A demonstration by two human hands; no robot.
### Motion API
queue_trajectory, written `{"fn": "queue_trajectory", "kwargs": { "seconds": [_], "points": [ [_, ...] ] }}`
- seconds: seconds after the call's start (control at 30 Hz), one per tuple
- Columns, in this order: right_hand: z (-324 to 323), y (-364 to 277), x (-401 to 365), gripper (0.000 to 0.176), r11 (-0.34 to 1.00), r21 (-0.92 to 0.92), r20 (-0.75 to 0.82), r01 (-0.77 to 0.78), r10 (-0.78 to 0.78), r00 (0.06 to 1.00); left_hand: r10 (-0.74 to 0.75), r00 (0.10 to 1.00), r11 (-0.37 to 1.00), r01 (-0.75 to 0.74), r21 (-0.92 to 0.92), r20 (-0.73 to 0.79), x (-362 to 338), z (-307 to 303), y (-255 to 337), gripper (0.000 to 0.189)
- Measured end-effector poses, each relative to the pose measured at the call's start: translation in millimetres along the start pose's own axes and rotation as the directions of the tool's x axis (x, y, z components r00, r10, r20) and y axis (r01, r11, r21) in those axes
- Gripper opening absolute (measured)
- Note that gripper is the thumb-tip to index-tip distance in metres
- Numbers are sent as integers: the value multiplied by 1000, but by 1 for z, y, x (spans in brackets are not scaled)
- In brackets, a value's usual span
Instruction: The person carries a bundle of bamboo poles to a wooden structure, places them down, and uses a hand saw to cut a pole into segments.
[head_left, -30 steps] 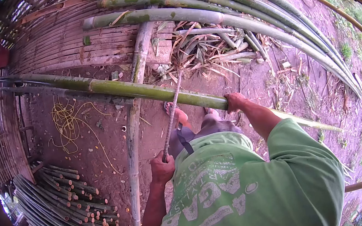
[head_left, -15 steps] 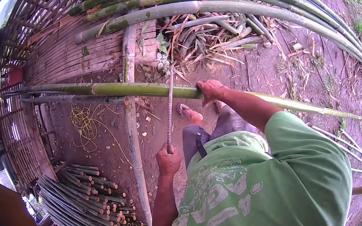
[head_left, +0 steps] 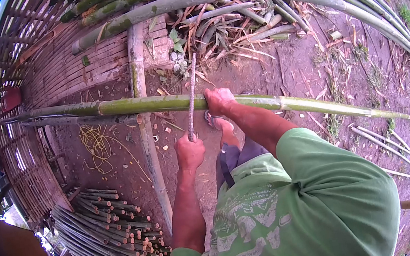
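A long green bamboo pole (head_left: pixel 159 103) runs across in front of me, overlapping an upright-looking bamboo post (head_left: pixel 149 151) at the left. My right hand (head_left: pixel 219 100) is closed over the top of this pole, right of its middle. Below the pole, my left hand (head_left: pixel 190 150) grips the near end of a thin, ribbed rod (head_left: pixel 192 95). The rod points away from me and crosses over the pole, a little left of my right hand. Its lower end is hidden in my fist.
More thick bamboo poles (head_left: pixel 182 0) lie along the far side, with cut bamboo scraps (head_left: pixel 233 29) beneath. A stack of thinner bamboo poles (head_left: pixel 105 236) is at lower left. Yellow cord (head_left: pixel 95 148) lies on the dirt, and slatted bamboo panels (head_left: pixel 66 74) stand at left.
My right hand has slid left along the bamboo pole, closer to the rod. My left hand has moved up toward the pole, with the rod still in it.
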State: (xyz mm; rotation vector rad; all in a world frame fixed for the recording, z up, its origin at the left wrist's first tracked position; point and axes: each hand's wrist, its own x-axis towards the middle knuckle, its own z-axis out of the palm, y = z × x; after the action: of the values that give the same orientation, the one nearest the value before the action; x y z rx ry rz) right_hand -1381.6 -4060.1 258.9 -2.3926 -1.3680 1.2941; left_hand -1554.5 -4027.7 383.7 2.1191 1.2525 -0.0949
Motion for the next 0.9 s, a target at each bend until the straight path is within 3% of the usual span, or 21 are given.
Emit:
{"fn": "queue_trajectory", "kwargs": {
  "seconds": [0.1,0.2,0.27,0.33,0.4,0.5,0.6,0.67,0.73,0.77,0.83,0.9],
  "points": [
    [-10,0,-5,34,1000,-16,42,6,-5,999,-80,997,996,80,-33,-6,-22,4,-4,11],
    [-12,2,-4,32,1000,-3,57,-4,4,998,-208,976,976,212,-44,69,-107,-33,-2,13],
    [-3,0,-3,32,1000,15,25,-17,16,1000,-270,959,961,274,-38,91,-124,-41,-1,13],
    [-3,1,-1,33,1000,18,18,-17,16,1000,-245,965,967,251,-53,92,-112,-34,-4,12],
    [6,3,0,35,1000,12,14,-28,27,1000,-115,993,992,116,-45,21,-34,4,-9,11],
    [-16,4,-1,36,1000,3,91,4,-4,996,-130,991,987,131,-95,9,14,16,16,11],
    [1,7,2,34,1000,-11,25,6,-6,1000,-147,989,986,149,-72,33,-62,-10,10,9],
    [10,7,-4,32,999,32,31,23,-24,999,-257,965,965,260,-45,53,-119,-36,11,9],
    [2,7,-1,29,999,52,77,-5,1,997,-273,959,961,276,-21,78,-123,-40,10,10],
    [-3,8,1,29,999,42,62,-12,9,998,-277,957,960,280,-23,88,-120,-35,10,10],
    [-1,5,0,29,1000,24,50,-17,16,999,-88,996,996,88,-34,-4,-56,-2,-3,11],
    [12,5,-2,32,1000,22,33,1,-1,999,-105,994,993,106,-42,28,11,21,6,11]
  ]
}}
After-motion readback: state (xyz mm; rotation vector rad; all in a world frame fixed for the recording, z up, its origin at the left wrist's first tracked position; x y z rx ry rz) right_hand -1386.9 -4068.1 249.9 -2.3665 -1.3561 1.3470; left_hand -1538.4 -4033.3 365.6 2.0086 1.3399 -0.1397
